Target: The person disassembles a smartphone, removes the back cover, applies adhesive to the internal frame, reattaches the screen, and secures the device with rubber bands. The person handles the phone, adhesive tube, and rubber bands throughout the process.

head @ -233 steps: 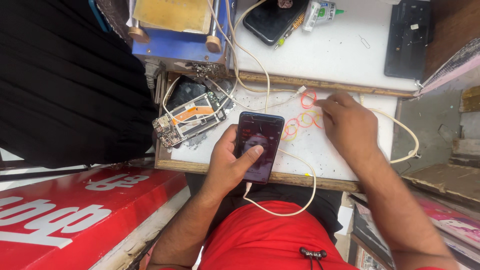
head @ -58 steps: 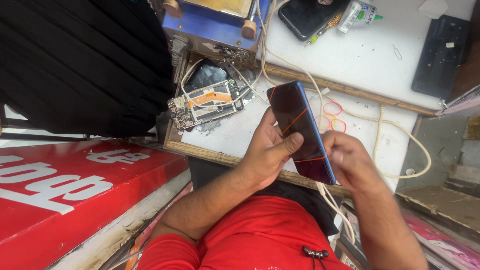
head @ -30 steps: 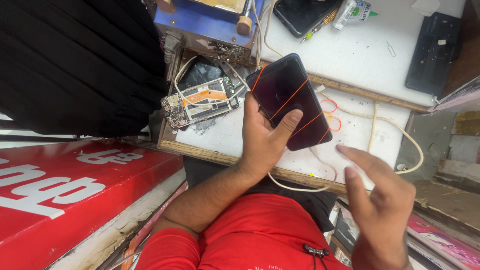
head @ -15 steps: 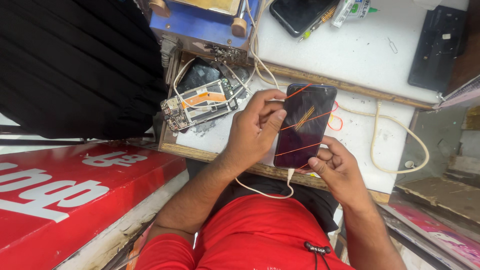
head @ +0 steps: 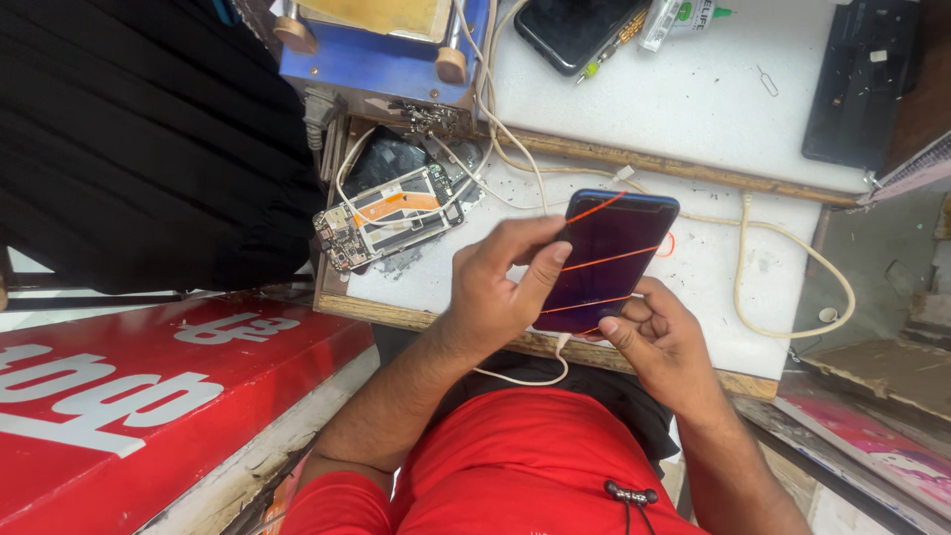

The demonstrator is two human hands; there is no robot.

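Gripping the dark phone (head: 606, 260) with both hands, above the white bench top (head: 713, 267) | your left hand (head: 495, 292) clasps its left edge, index finger on the screen | your right hand (head: 662, 342) cups the bottom corner | orange bands cross the glass | white cable (head: 525, 378) hangs below | opened phone (head: 388, 216) lies well left.

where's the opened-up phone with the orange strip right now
In the head view the opened phone lies on the white work board, left of the left hand, just below the blue machine.
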